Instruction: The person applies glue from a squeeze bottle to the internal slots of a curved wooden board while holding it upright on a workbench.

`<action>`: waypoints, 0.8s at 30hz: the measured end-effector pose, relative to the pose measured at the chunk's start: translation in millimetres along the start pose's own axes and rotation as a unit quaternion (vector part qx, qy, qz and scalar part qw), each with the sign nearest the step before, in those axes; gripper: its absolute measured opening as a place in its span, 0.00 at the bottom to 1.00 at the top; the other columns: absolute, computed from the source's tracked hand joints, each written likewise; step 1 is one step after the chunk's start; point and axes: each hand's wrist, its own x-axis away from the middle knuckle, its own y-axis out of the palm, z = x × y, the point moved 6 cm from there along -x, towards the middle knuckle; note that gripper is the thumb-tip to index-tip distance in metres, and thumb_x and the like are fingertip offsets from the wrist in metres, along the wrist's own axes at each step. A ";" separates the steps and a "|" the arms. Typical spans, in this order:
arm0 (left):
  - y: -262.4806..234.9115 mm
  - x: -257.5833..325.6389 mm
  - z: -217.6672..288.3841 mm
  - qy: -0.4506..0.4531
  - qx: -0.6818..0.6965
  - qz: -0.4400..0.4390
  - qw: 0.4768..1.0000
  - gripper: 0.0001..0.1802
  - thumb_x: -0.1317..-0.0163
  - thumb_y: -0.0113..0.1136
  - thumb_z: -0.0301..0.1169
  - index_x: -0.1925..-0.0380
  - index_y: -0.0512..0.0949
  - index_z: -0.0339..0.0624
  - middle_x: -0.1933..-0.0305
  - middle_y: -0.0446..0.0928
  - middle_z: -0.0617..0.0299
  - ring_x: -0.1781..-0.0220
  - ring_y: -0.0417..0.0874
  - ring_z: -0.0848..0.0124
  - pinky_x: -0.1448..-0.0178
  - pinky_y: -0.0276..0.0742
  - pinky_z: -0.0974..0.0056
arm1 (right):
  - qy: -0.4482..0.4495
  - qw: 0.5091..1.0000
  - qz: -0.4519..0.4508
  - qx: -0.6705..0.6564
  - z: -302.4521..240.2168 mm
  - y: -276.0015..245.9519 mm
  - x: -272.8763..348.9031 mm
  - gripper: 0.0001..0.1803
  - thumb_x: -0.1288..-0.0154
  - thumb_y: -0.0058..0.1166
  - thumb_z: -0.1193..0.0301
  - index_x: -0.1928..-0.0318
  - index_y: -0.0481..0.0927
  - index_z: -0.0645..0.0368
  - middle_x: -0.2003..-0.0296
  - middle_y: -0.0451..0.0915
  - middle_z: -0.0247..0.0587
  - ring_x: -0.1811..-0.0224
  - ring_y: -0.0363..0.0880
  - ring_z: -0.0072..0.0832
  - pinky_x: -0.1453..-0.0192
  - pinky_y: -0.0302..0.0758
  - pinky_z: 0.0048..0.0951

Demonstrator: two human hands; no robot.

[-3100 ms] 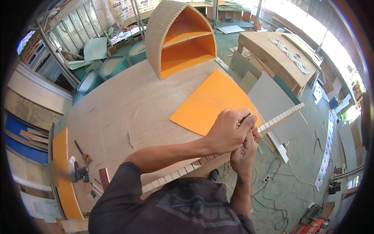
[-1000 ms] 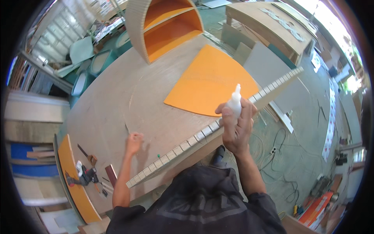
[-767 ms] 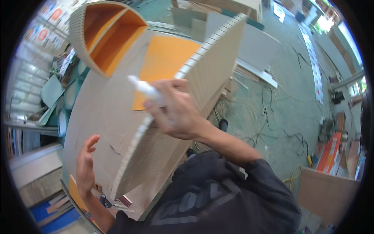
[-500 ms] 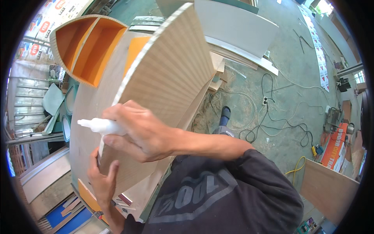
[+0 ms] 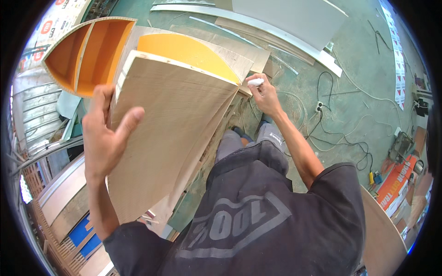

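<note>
A large pale wooden panel (image 5: 170,110) stands tilted in front of me, with a light, unfinished far edge. My left hand (image 5: 106,133) is at its left edge, fingers behind the edge and thumb on the near side. Just off the panel's far right corner, my right hand (image 5: 264,96) is closed around a white squeeze bottle (image 5: 255,82); most of the bottle is hidden in the fist. A yellow-orange curved surface (image 5: 184,50) shows just beyond the panel's far edge.
At the far left sits a pointed wooden case (image 5: 103,55) with an orange inside and a divider. Cables and a socket block (image 5: 318,106) lie on the dusty green floor to the right. Long boards (image 5: 276,43) lie at the back, and an orange banner (image 5: 396,181) at the right.
My right hand has carried the bottle from the panel's left edge to its far right corner. My left hand has moved farther up the left edge. The panel's tilt looks different.
</note>
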 end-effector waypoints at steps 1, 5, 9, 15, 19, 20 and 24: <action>3.9 -15.1 7.1 0.010 0.044 -0.013 0.999 0.21 0.26 0.64 0.37 0.43 0.72 0.34 0.57 0.82 0.54 0.51 0.82 0.69 0.43 0.77 0.61 | 0.039 0.999 -0.016 0.004 12.7 0.8 3.4 0.09 0.26 0.57 0.74 0.49 0.76 0.59 0.60 0.83 0.36 0.59 0.80 0.21 0.54 0.78 0.28; 19.0 -43.6 25.2 -0.025 -0.083 -0.009 0.996 0.16 0.25 0.62 0.35 0.49 0.71 0.35 0.60 0.85 0.49 0.58 0.87 0.62 0.51 0.80 0.59 | 0.092 0.995 -0.004 -0.031 45.3 16.7 12.1 0.11 0.31 0.56 0.77 0.49 0.78 0.58 0.63 0.82 0.37 0.59 0.81 0.24 0.53 0.78 0.28; 30.4 -41.8 48.1 0.036 -0.143 -0.039 0.988 0.20 0.30 0.68 0.34 0.52 0.69 0.34 0.65 0.85 0.41 0.61 0.90 0.46 0.60 0.82 0.56 | 0.061 0.997 0.032 -0.046 53.6 27.1 13.7 0.17 0.31 0.56 0.78 0.43 0.83 0.57 0.56 0.86 0.41 0.56 0.84 0.29 0.50 0.80 0.30; 33.1 -40.1 68.0 0.015 -0.179 -0.096 0.979 0.21 0.35 0.72 0.30 0.52 0.69 0.34 0.66 0.84 0.43 0.64 0.89 0.44 0.62 0.82 0.53 | 0.032 0.999 0.007 0.022 47.3 38.8 11.7 0.17 0.30 0.59 0.78 0.42 0.84 0.60 0.49 0.87 0.44 0.47 0.86 0.35 0.41 0.80 0.32; 36.9 -48.1 81.0 0.074 -0.244 -0.099 0.962 0.21 0.38 0.75 0.34 0.57 0.72 0.35 0.70 0.82 0.51 0.72 0.86 0.49 0.68 0.78 0.55 | 0.014 0.999 0.007 0.046 42.1 36.1 7.7 0.19 0.35 0.59 0.81 0.43 0.84 0.62 0.48 0.87 0.46 0.44 0.86 0.41 0.39 0.80 0.35; 34.3 -44.0 86.3 0.074 -0.257 -0.102 0.958 0.21 0.38 0.75 0.35 0.58 0.73 0.36 0.71 0.82 0.52 0.74 0.85 0.51 0.69 0.77 0.55 | 0.016 0.999 -0.001 0.041 39.9 37.3 6.1 0.20 0.37 0.59 0.82 0.44 0.84 0.62 0.48 0.86 0.47 0.44 0.85 0.42 0.39 0.80 0.36; 38.4 -30.3 78.4 0.062 -0.163 -0.168 0.970 0.24 0.38 0.73 0.33 0.51 0.70 0.33 0.68 0.79 0.48 0.73 0.80 0.47 0.64 0.73 0.50 | 0.010 0.997 0.004 0.071 35.0 35.5 2.0 0.19 0.37 0.59 0.82 0.44 0.84 0.63 0.49 0.86 0.49 0.45 0.86 0.43 0.39 0.80 0.36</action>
